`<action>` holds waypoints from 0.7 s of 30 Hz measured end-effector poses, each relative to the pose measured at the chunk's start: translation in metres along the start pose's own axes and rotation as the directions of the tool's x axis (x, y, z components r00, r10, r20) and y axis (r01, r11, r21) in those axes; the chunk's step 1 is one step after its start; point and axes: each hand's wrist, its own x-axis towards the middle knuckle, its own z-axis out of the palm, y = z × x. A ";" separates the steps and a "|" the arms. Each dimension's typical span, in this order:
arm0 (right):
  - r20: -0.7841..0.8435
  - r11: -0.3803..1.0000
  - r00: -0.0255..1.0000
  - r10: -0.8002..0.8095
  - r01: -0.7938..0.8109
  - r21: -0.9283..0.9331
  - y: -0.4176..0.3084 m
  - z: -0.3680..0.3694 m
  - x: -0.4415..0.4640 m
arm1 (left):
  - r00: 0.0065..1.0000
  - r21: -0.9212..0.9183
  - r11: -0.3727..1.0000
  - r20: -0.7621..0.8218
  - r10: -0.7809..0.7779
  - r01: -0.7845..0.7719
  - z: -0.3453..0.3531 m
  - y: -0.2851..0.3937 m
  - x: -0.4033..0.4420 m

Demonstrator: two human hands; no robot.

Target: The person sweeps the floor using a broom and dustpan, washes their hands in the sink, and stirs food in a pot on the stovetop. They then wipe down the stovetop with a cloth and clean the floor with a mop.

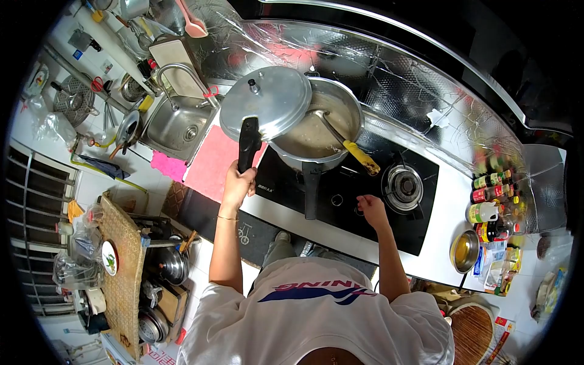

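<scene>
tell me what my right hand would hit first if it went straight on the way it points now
Judging by its angle, the right hand would probably meet the yellow ladle handle sticking out of the pot. Its height over the stove is unclear, so the hand could pass beneath.

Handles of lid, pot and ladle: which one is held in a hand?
The lid handle: the left hand grips its lower end. The pot handle and the yellow ladle handle have no hand on them.

Steel sink with curved faucet. Condiment bottles grouped near a metal bowl containing yellow liquid. Pink spatula noted. Round patterned item on woven side table.
</scene>
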 end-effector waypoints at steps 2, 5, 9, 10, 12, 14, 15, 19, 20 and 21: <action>-0.001 1.000 1.000 -0.001 0.001 0.007 -0.002 0.000 -0.001 | 1.000 0.000 1.000 0.000 0.001 -0.001 0.000 0.000 0.000; -0.007 1.000 1.000 0.002 -0.002 -0.004 -0.005 0.000 -0.002 | 1.000 -0.001 1.000 0.003 0.004 -0.004 -0.001 -0.002 0.001; 0.008 0.999 1.000 0.029 -0.028 -0.043 -0.011 -0.003 -0.003 | 1.000 -0.003 1.000 0.003 0.003 -0.003 -0.001 -0.003 0.002; 0.023 0.995 0.998 0.060 -0.058 -0.075 -0.013 -0.004 -0.003 | 1.000 -0.003 1.000 0.003 0.003 -0.003 -0.001 -0.003 0.002; 0.018 0.994 0.999 0.043 -0.041 -0.102 -0.010 -0.003 -0.002 | 1.000 0.003 1.000 0.002 0.003 -0.003 -0.002 -0.003 0.002; 0.012 0.991 1.000 0.027 -0.025 -0.128 -0.005 -0.002 -0.001 | 1.000 0.002 1.000 0.004 0.005 -0.005 -0.003 -0.004 0.002; 0.010 0.989 1.000 0.021 -0.019 -0.148 -0.002 -0.001 0.000 | 1.000 0.002 1.000 0.008 0.008 -0.008 -0.003 -0.004 0.002; -0.061 0.995 0.996 -0.066 0.061 -0.076 0.008 0.005 0.001 | 1.000 0.009 1.000 0.004 0.005 -0.005 -0.002 -0.003 0.002; -0.061 0.995 0.996 -0.066 0.061 -0.076 0.006 0.004 0.001 | 1.000 0.007 1.000 0.005 0.008 -0.008 -0.002 -0.004 0.002; -0.021 0.992 0.999 -0.028 0.025 -0.125 0.003 0.001 0.000 | 1.000 0.005 1.000 0.007 0.011 -0.011 -0.002 -0.004 0.002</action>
